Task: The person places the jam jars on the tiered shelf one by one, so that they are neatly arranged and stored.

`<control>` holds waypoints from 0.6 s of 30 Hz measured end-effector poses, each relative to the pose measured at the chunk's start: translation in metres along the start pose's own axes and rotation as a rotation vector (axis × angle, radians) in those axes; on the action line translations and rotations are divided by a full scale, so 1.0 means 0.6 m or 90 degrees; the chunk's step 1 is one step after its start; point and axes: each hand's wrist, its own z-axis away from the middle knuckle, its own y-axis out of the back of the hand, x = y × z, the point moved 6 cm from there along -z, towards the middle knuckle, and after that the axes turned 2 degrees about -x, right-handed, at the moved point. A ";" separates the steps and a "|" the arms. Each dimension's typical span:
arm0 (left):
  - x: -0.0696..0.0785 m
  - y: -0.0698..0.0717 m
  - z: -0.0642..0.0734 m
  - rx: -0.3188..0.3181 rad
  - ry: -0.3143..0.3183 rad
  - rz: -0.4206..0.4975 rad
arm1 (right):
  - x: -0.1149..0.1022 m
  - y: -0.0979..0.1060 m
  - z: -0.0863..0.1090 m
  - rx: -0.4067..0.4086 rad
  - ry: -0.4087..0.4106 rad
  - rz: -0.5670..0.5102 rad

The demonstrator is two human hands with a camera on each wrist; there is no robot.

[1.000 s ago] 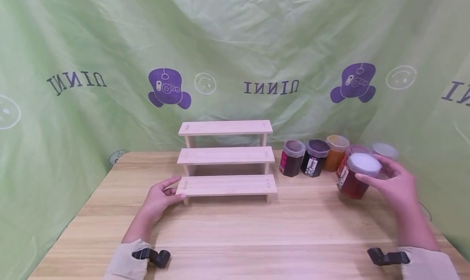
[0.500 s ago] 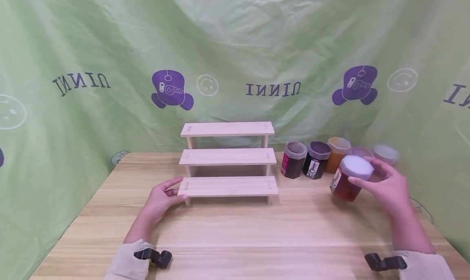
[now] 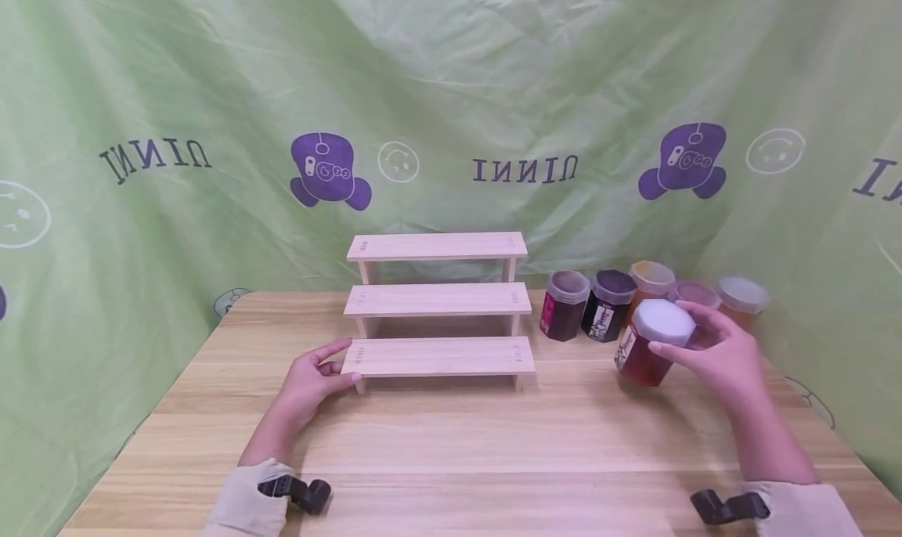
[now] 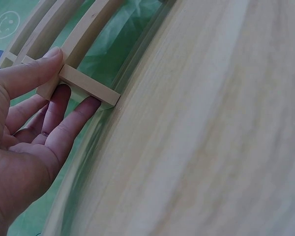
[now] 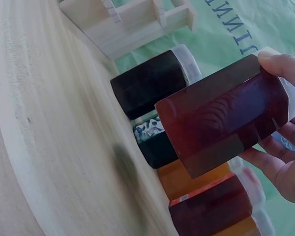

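1. The red jar (image 3: pixel 643 358) is right of centre in the head view, tilted and seemingly raised off the table (image 3: pixel 437 474), in front of the other jars (image 3: pixel 604 318).
2. The right hand (image 3: pixel 726 357) grasps it near the pale lid (image 3: pixel 664 322), thumb on one side and fingers curled round the other.
3. It looks full, so it is probably fairly heavy for its size, with the weight hanging below that high hold.
4. Its clear walls look smooth and stiff, perhaps slippery; whether they are glass or plastic I cannot tell, so knocks are best avoided.
5. A hold lower round the faceted body would likely be steadier; the lid alone seems a riskier hold.
6. The left hand (image 3: pixel 310 380), left of centre, pinches the near step's end on the wooden stand (image 3: pixel 437 357), which looks light and rigid.
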 end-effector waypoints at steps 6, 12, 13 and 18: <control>0.000 -0.001 0.000 -0.003 0.001 -0.001 | -0.005 -0.009 0.003 -0.007 0.018 -0.010; -0.002 0.000 -0.002 0.001 0.002 -0.002 | -0.015 -0.019 0.006 -0.015 0.025 -0.038; -0.002 0.000 -0.002 0.001 0.001 -0.003 | -0.017 -0.022 0.006 -0.017 0.026 -0.043; -0.001 0.000 -0.002 0.000 -0.002 -0.003 | -0.024 -0.032 0.010 -0.023 0.030 -0.056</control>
